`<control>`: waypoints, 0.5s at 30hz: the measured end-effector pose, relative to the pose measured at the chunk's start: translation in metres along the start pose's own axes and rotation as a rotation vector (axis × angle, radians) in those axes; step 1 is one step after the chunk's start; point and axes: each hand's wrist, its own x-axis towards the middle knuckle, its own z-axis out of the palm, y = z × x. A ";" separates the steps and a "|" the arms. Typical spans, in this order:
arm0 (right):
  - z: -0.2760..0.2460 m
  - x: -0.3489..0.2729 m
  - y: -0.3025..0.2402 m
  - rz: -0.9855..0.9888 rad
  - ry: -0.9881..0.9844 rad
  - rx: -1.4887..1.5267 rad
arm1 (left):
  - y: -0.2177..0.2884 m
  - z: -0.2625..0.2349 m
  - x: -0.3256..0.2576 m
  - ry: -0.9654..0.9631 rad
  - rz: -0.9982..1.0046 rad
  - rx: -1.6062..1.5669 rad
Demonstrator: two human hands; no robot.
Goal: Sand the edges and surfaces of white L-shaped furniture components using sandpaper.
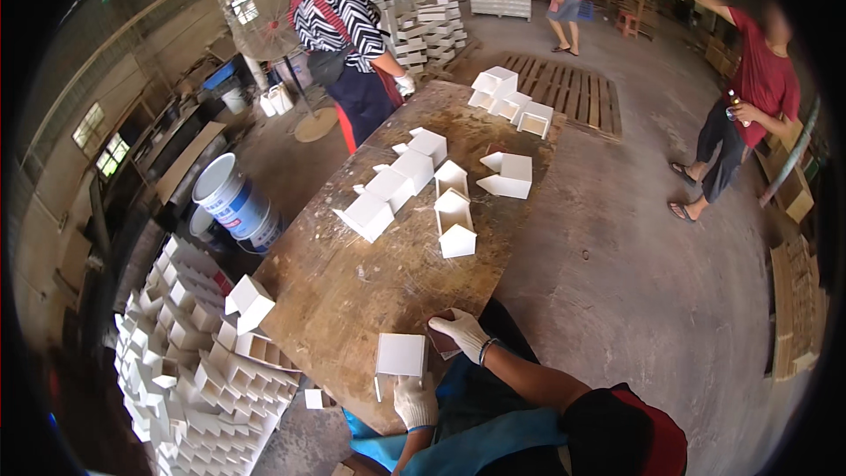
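Note:
My left hand [414, 401], in a white glove, grips the near edge of a small white square box [401, 354] that stands at the near end of the worn wooden table [352, 291]. Just to the right, my right hand [463, 331], also gloved, is closed on a flat brown block [439, 341] pressed to the tabletop beside the box. A blue apron [493, 436] covers my lap below the hands.
Several white boxes [414, 185] lie along the middle and far end of the table. A large heap of white boxes [189, 370] sits on the floor at the left, beside a blue and white bucket [231, 198]. A person in a striped top [348, 44] works at the table's far end; two other people stand on the concrete floor to the right.

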 end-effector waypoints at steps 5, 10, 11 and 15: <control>-0.002 0.007 0.009 0.005 0.007 -0.060 | 0.001 -0.002 -0.001 -0.023 0.021 -0.019; -0.002 -0.008 0.015 -0.014 -0.009 -0.114 | -0.001 -0.001 0.002 -0.039 -0.019 -0.004; 0.000 -0.015 0.015 -0.037 -0.023 -0.135 | -0.002 -0.001 0.004 -0.080 -0.028 -0.006; 0.011 -0.043 0.004 -0.170 -0.051 -0.259 | 0.006 -0.006 0.001 -0.104 -0.057 -0.015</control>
